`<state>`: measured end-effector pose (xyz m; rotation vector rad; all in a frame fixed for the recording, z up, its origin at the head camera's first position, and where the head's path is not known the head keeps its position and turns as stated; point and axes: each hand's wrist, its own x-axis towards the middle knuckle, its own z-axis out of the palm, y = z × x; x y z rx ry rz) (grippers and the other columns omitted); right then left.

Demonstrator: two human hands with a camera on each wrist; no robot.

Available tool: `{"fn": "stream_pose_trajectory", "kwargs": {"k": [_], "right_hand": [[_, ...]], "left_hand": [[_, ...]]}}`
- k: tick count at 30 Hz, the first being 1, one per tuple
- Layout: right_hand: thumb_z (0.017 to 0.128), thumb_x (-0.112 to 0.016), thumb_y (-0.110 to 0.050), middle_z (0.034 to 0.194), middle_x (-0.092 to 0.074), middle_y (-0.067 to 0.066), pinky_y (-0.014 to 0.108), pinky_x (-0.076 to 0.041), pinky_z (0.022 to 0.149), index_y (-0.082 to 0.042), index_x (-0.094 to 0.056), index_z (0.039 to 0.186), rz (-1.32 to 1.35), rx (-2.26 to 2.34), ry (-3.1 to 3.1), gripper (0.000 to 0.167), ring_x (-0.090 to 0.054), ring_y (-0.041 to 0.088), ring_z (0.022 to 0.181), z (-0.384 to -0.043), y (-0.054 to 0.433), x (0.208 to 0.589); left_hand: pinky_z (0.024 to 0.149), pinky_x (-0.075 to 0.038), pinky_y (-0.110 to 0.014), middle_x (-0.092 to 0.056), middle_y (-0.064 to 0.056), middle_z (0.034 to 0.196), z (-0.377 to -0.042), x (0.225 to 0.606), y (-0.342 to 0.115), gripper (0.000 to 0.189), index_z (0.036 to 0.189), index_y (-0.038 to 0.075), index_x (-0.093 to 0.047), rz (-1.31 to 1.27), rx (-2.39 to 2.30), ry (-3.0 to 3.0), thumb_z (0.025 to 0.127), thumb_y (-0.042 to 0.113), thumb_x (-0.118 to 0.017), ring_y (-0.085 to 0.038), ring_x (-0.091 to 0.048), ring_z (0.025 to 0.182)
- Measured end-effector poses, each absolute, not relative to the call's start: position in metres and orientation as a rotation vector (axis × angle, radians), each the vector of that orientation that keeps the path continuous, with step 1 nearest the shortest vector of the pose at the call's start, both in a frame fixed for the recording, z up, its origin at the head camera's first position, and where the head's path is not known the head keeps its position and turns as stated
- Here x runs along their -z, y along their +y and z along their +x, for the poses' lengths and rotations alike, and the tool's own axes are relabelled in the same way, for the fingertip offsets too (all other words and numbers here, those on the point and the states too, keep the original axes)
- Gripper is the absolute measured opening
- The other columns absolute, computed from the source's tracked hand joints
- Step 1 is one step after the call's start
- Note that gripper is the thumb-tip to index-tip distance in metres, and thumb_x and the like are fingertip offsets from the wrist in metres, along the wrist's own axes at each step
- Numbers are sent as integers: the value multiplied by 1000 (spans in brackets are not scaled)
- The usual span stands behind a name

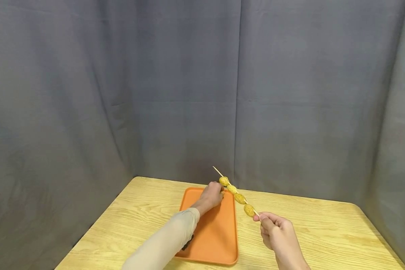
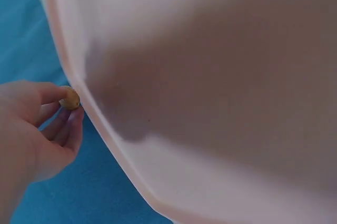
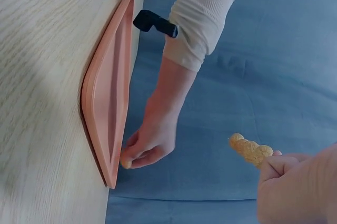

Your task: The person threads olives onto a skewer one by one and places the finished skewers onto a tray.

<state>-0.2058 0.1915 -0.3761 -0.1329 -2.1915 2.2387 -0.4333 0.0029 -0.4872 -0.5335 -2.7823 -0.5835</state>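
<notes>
My right hand (image 1: 281, 235) pinches the near end of a thin wooden skewer (image 1: 218, 171), which slants up and to the left. Several wrinkled yellow-brown balls (image 1: 239, 198) are threaded along it, and they show end-on in the right wrist view (image 3: 251, 150). Over the far right part of the orange tray (image 1: 219, 240) is my left hand (image 1: 212, 195). Between its thumb and fingertips it holds one loose yellow-brown ball (image 2: 70, 99), clearest in the left wrist view. In the head view the left hand hides most of that ball.
The tray lies on a light wood-grain table (image 1: 148, 202). Grey-blue curtains (image 1: 189, 93) stand behind the table and at both sides. A black wrist device (image 3: 155, 22) sits at the left sleeve (image 1: 168, 236), which passes over the tray's left edge.
</notes>
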Motion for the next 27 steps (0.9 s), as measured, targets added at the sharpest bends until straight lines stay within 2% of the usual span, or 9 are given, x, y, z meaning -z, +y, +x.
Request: {"fn": "stream_pose_trajectory", "kwargs": {"k": [7, 14, 20, 27], "right_hand": [[106, -49, -9, 58, -27, -3, 22, -19, 42, 6, -66, 105, -134, -2216, -2220, 23, -21, 9, 46, -205, 197, 376], [105, -49, -8, 58, -28, -2, 21, -18, 43, 7, -66, 104, -137, -2202, -2221, 23, -21, 9, 46, -206, 198, 372], [105, -50, -8, 59, -30, -2, 21, -19, 43, 7, -66, 103, -120, -2198, -2225, 22, -22, 9, 46, -204, 198, 373], [103, -50, -5, 59, -31, -1, 21, -19, 43, 7, -66, 101, -122, -2179, -2249, 20, -24, 9, 46, -202, 199, 375]], "left_hand": [[67, -55, -23, -71, -2, 85, -423, 469, -6, 7, 96, 4, -73, -488, 1044, -2571, 90, 6, -75, -15, -66, 79], [82, -59, -35, -72, -6, 98, -402, 448, -23, 19, 111, 1, -74, -286, 1798, -2317, 94, 8, -72, -18, -68, 90], [95, -55, -35, -66, -17, 116, -384, 442, -40, 33, 129, -7, -64, -135, 2496, -1909, 98, 4, -66, -24, -67, 101], [101, -51, -34, -61, -15, 117, -369, 429, -50, 36, 136, -8, -56, -62, 2878, -1459, 101, 1, -59, -29, -63, 112]]}}
